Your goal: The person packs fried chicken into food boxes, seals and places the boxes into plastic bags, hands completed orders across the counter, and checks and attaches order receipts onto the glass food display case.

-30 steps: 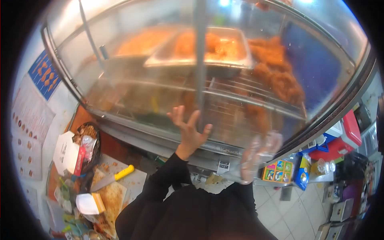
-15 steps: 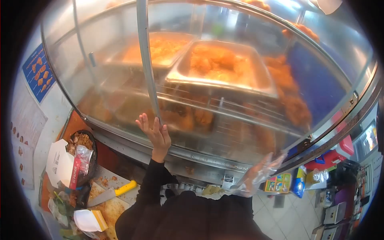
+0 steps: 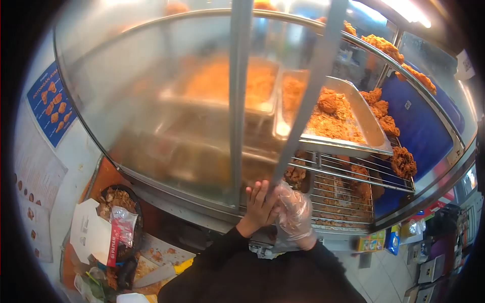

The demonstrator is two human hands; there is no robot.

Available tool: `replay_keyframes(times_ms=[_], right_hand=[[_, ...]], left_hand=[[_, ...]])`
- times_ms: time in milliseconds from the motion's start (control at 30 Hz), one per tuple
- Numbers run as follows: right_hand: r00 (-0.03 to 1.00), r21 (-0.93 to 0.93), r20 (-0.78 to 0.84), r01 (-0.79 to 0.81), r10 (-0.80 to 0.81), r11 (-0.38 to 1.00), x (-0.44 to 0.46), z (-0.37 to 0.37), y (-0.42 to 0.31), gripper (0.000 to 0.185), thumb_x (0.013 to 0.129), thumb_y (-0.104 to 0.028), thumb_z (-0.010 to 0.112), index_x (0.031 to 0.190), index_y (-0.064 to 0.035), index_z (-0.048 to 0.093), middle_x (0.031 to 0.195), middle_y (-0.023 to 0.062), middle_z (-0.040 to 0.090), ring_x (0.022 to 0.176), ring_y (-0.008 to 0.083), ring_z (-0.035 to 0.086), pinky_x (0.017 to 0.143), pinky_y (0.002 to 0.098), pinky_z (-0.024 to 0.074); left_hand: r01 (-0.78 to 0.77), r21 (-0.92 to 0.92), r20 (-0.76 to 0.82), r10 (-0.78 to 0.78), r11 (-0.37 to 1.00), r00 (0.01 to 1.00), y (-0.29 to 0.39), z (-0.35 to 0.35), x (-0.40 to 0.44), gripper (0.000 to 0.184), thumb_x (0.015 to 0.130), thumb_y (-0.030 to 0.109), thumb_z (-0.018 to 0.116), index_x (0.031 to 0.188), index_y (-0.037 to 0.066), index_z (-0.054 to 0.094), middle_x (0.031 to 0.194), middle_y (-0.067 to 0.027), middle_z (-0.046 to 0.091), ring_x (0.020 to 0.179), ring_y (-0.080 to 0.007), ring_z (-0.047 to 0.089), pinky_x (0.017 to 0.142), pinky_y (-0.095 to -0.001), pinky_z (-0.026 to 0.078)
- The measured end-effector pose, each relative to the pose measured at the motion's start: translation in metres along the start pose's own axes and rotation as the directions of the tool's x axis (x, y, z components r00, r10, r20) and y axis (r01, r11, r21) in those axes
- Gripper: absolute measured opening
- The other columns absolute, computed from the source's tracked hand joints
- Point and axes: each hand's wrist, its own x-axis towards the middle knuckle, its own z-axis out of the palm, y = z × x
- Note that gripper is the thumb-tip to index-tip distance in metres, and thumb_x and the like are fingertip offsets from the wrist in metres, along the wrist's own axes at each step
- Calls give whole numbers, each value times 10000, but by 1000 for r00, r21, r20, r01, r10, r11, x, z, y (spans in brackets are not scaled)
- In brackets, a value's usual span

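My left hand (image 3: 261, 205) is bare, its fingers raised and slightly apart against the lower part of the sliding door frame (image 3: 308, 96). Beside it, touching or nearly touching, my right hand (image 3: 295, 214) wears a clear plastic glove; its fingers are bunched at the same frame and partly hidden by the glove's folds. The glass display case (image 3: 166, 116) stands open on its right side. Inside, a metal tray (image 3: 371, 126) of fried pieces rests above a wire rack (image 3: 343, 202). More fried chicken (image 3: 403, 161) lies at the right of the case.
At lower left, a cutting board (image 3: 151, 255) bears a yellow-handled knife (image 3: 156, 275). A black bowl (image 3: 140, 222) of food and an open white box (image 3: 87, 230) are near it. A blue poster (image 3: 52, 103) hangs on the left wall. Colourful packets (image 3: 371, 242) stand at right.
The door panel has slid left, uncovering the right side of the case. My left hand has moved right and my gloved right hand left, bringing them together at the frame.
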Motion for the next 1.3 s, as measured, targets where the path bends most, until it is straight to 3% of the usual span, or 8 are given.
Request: replay_keyframes(times_ms=[133,267,333,400,467,633,1067,1300], right_hand=[[966,7,17,259,-259,966,54,-49,9,360,576,-16,568,922,-82,494,776,67,526,637,194,506,490,300,394],[956,-278,97,294,-277,915,159,-70,11,305,626,-58,499,930,-42,493,861,74,517,742,232,490,608,349,371],[828,-95,307,516,-468,851,206,-49,39,292,652,-127,502,938,-69,490,865,85,511,777,249,487,661,348,383],[763,115,444,471,-470,874,241,-17,76,325,675,-226,521,976,-112,480,929,86,512,855,233,493,722,328,393],[793,-215,590,336,-152,917,245,-22,51,284,660,-195,528,940,-149,526,889,84,539,838,212,507,704,300,398],[632,-113,771,261,-81,959,268,52,73,243,640,-197,554,876,-140,555,846,73,554,812,194,511,669,298,400],[639,156,764,-53,-87,986,318,96,117,145,603,-211,610,715,-119,623,755,49,586,752,165,522,596,291,406],[625,6,781,24,-20,1000,307,105,112,145,627,-196,588,736,-102,607,769,60,578,743,176,524,601,290,409]], left_hand=[[15,191,15,-18,982,1000,-14,6,-6,366,790,234,356,1125,93,398,1228,-128,248,1177,-248,149,959,-372,50],[-152,360,37,149,920,988,-23,8,-11,341,770,146,397,1109,169,423,1226,-79,259,1184,-206,146,965,-356,76],[-194,391,30,198,900,980,-28,6,-16,329,765,134,429,1074,247,449,1214,-50,276,1177,-202,167,964,-358,87],[-198,352,14,206,915,978,-31,6,-20,312,769,133,431,1057,247,462,1211,-46,276,1175,-205,169,962,-362,97],[-193,319,2,203,928,979,-34,5,-24,295,772,132,433,1041,247,475,1208,-41,275,1174,-208,171,960,-366,107],[-193,345,-26,215,919,976,-33,4,-25,287,739,171,506,1001,287,497,1199,-30,276,1154,-222,204,950,-378,142],[-237,469,83,224,851,971,-32,-1,-27,280,753,200,509,997,331,476,1220,-23,194,1117,-236,217,927,-378,193],[-191,406,18,202,894,979,-30,3,-22,240,729,192,547,944,296,524,1197,1,224,1126,-208,218,935,-355,192]])
